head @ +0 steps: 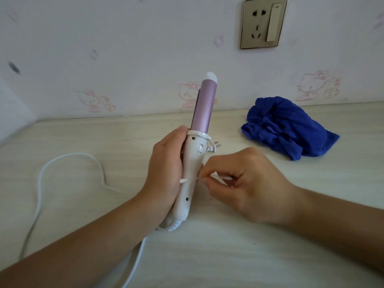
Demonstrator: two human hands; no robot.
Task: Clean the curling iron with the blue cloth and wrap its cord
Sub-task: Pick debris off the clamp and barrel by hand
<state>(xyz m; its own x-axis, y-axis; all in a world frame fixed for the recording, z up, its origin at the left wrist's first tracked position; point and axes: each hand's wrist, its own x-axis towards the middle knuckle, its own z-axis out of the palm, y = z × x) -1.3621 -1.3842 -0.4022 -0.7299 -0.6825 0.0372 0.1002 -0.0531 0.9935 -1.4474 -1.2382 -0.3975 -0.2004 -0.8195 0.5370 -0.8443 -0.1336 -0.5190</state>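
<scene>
Your left forearm enters from the lower left of the frame. Your left hand [164,169] sits at centre, fingers curled round the curling iron [194,173] handle. Your right forearm enters from the right edge. Your right hand [247,181], knuckles up, pinches the cord [218,177] between thumb and forefinger.

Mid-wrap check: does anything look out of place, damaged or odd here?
Nothing looks damaged or spilled. The blue cloth lies crumpled on the table, off to the right. Most of the cord sprawls in a loose loop, unwrapped, while the right hand pinches a strand beside the curling iron.
</scene>
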